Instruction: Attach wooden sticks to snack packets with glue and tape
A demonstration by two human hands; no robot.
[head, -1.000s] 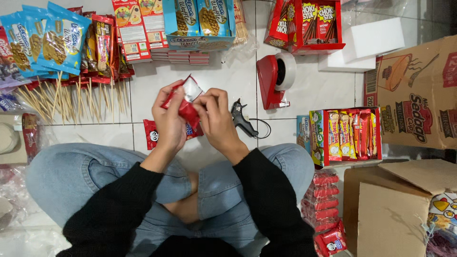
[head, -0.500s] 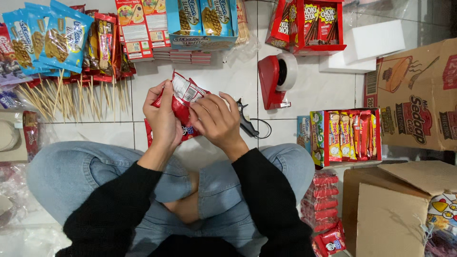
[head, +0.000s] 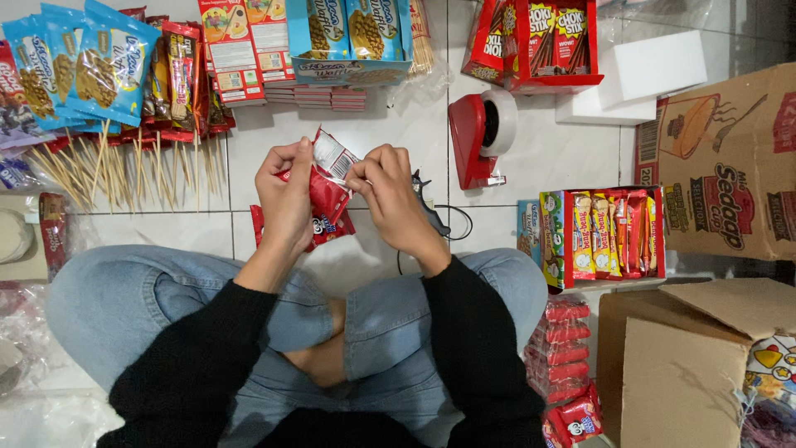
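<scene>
Two hands are pinched shut on one red snack packet (head: 325,189), left hand (head: 286,199) and right hand (head: 390,199), held above the floor tiles (head: 539,158). Looks mid-fold; steady fingertip pressure is probably needed next.

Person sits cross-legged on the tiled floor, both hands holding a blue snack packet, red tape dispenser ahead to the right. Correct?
Not quite: the head view shows the snack packet is red, not blue. Both the left hand and right hand hold it, and the red tape dispenser sits ahead to the right.
</scene>
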